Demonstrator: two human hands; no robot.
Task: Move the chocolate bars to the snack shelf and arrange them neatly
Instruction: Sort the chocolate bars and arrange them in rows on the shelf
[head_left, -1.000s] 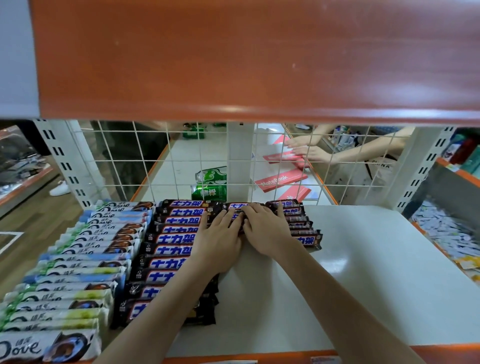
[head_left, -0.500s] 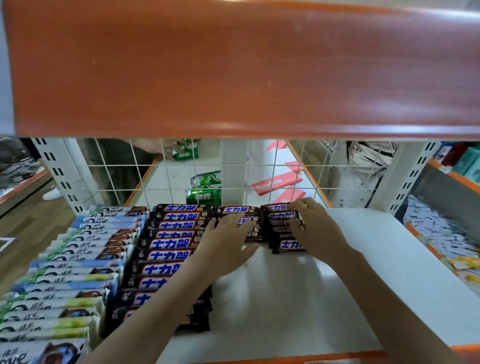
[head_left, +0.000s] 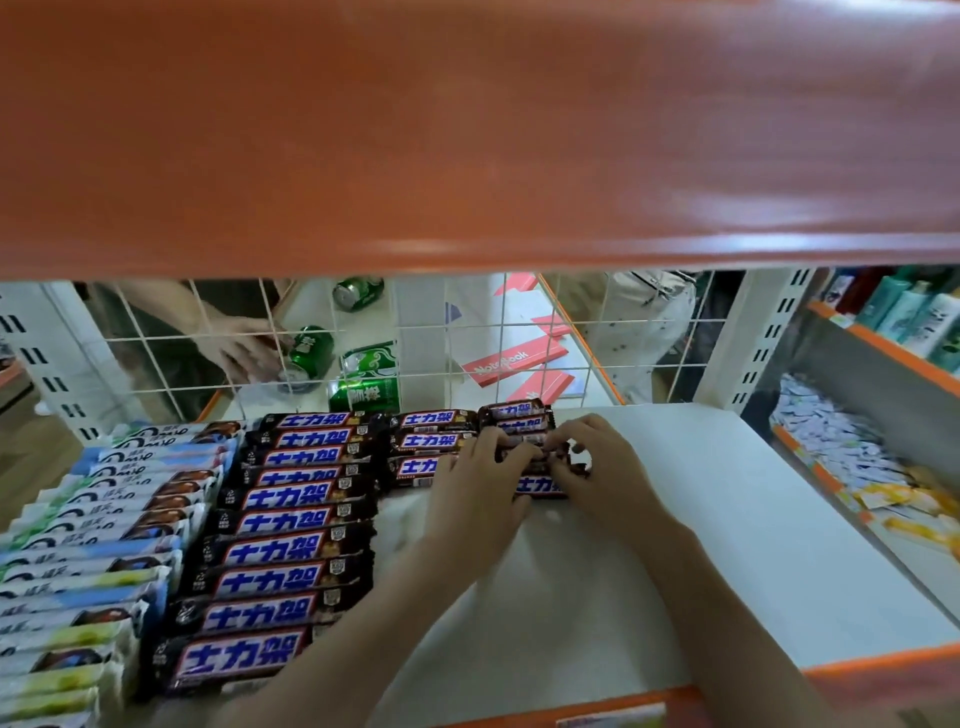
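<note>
Dark brown chocolate bars with blue lettering lie on the white snack shelf (head_left: 675, 545). A long neat column of them (head_left: 280, 525) runs front to back. A shorter second column (head_left: 426, 441) sits at the back. Right of it is a small stack of bars (head_left: 514, 415). My left hand (head_left: 478, 488) and my right hand (head_left: 597, 467) meet over this stack, fingers curled and pinching the bars in its front part. The bars under my fingers are mostly hidden.
White and blue Dove bars (head_left: 104, 519) fill the shelf's left side. An orange shelf board (head_left: 467, 130) hangs overhead. Behind the wire grid (head_left: 467, 338) lie green cans (head_left: 363, 384) and red notebooks (head_left: 514, 361), where another person's hand (head_left: 244, 348) reaches.
My left hand moved right from the second column to the small stack. My right hand shifted inward to meet it. Another person's hand appeared behind the grid by the cans.
</note>
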